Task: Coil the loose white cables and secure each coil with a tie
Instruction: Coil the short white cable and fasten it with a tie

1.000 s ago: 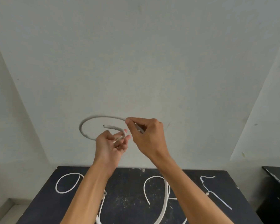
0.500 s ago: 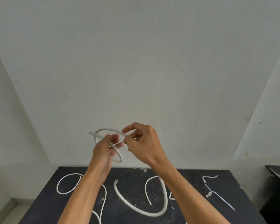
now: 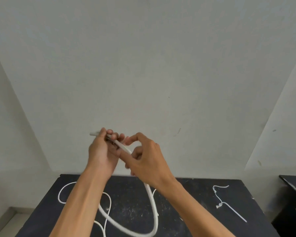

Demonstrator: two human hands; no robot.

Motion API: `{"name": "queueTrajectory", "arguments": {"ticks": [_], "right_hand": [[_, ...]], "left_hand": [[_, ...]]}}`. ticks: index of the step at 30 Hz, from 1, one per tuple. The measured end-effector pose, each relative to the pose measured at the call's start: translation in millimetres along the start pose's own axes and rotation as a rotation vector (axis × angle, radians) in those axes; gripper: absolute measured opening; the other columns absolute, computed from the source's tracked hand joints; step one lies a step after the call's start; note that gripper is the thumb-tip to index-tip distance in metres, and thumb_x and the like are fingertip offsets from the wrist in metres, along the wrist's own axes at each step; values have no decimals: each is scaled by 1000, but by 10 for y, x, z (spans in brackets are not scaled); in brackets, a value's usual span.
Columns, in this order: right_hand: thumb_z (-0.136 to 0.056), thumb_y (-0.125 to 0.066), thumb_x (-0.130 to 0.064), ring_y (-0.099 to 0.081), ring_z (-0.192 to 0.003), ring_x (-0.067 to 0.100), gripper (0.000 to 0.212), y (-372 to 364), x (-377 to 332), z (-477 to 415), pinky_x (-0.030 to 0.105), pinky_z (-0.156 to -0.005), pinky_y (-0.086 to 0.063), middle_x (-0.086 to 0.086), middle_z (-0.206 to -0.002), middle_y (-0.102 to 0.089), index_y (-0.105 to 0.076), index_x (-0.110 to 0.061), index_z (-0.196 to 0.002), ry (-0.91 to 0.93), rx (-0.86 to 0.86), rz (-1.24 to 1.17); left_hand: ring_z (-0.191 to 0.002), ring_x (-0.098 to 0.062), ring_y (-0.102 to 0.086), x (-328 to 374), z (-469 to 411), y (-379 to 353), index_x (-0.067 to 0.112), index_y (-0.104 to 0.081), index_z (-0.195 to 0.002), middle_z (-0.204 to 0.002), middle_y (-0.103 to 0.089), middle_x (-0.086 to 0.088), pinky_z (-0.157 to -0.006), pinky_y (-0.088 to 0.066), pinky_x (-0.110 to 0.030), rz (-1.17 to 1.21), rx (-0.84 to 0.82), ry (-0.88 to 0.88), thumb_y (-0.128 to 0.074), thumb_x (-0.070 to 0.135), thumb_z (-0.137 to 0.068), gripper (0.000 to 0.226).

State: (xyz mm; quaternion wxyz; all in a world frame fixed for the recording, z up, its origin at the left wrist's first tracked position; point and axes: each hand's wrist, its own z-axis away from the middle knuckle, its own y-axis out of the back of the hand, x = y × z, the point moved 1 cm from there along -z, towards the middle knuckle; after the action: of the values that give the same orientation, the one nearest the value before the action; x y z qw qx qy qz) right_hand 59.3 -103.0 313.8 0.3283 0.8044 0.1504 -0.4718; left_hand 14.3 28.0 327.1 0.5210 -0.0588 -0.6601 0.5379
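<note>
Both hands are raised in front of the pale wall, above the black table [image 3: 203, 199]. My left hand [image 3: 102, 151] grips a thick white cable [image 3: 152, 199] near its end, which sticks out past the fingers to the upper left. The cable runs down behind my right hand [image 3: 147, 161] and hangs in a wide loop over the table. My right hand's fingers curl around the cable just right of the left hand; how tightly is blurred. A thinner white cable [image 3: 63, 190] lies looped at the table's left.
White cable ties [image 3: 220, 200] lie linked together on the right part of the table. A second dark surface [image 3: 294, 189] stands at the far right edge. The pale wall rises directly behind the table.
The small coil held between my hands has come undone. My hands have drawn closer together, and the cable now hangs below them in one large loop over the table.
</note>
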Motion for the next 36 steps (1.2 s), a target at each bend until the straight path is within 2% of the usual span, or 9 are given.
{"name": "queueTrajectory", "arguments": {"ticks": [3, 6, 9, 11, 15, 23, 27, 30, 36], "right_hand": [[-95, -77, -36, -65, -60, 15, 20, 14, 191, 218, 27, -63, -58, 1, -69, -70, -72, -16, -100, -89, -257, -236], [-95, -75, -42, -59, -75, 0, 4, 28, 476, 453, 16, -74, -50, -16, -87, -61, -75, -40, -90, -65, -396, 18], [-97, -68, -45, -57, -63, -7, 11, 16, 733, 552, 12, -62, -44, -19, -72, -62, -69, -34, -96, -174, -328, 319], [-99, -69, -30, -61, -57, 2, 9, 63, 829, 535, 22, -59, -51, -5, -68, -73, -68, -22, -95, -327, -244, 94], [-91, -76, -4, -77, -102, 18, 21, 245, 908, 402, 32, -90, -61, 12, -110, -79, -76, -10, -111, -444, -59, -406], [-103, -62, -6, -66, -65, 15, 34, 423, 715, -146, 22, -54, -52, 9, -80, -73, -56, -14, -135, -428, 389, -820], [-98, -72, -39, -35, -46, 7, 24, 568, 604, -424, 17, -41, -33, -8, -58, -40, -77, -15, -97, -416, 412, -547], [-99, -66, -53, -29, -46, 10, 42, 550, 468, -544, 19, -43, -30, -9, -52, -32, -64, -17, -77, -240, 431, -469], [-110, -45, -47, -73, -65, 18, 43, 455, 352, -622, 25, -60, -56, 1, -74, -67, -64, -26, -77, 37, 410, -534]], "left_hand": [[-35, -6, -38, 295, -43, -41, 20, -40, -68, -42, -35, 9, -56, -47, -25, 84, -35, 17, -30, 31, -107, 42], [-30, -4, -27, 550, -20, -1, 21, -38, -66, -42, -28, 11, -36, -25, -15, 91, -128, 96, -29, 29, -105, 42], [-32, -8, -16, 637, 59, 8, 18, -44, -68, -42, -26, 11, -35, -18, -15, 14, -159, 111, -30, 28, -105, 41], [-41, -7, -7, 629, 112, 4, 16, -48, -71, -41, -26, 11, -34, -17, -15, -60, -157, 102, -31, 28, -105, 40], [-45, -7, -5, 596, 169, 91, 15, -50, -74, -40, -25, 12, -35, -14, -17, -200, -163, 102, -33, 31, -105, 39], [-36, -2, -9, 509, 260, 249, 7, -59, -84, -52, -12, 10, -30, -18, -17, -357, -221, 203, -38, 36, -104, 41], [-31, -1, -22, 438, 323, 270, 6, -62, -87, -48, -22, 9, -29, -21, -17, -483, -254, 249, -41, 39, -103, 42], [-31, -1, -21, 376, 360, 235, 8, -59, -89, -50, -23, 8, -31, -20, -16, -473, -272, 272, -43, 38, -102, 36], [-33, -1, -20, 377, 374, 118, 9, -67, -91, -50, -23, 8, -32, -17, -15, -528, -411, 307, -48, 35, -96, 32]]}}
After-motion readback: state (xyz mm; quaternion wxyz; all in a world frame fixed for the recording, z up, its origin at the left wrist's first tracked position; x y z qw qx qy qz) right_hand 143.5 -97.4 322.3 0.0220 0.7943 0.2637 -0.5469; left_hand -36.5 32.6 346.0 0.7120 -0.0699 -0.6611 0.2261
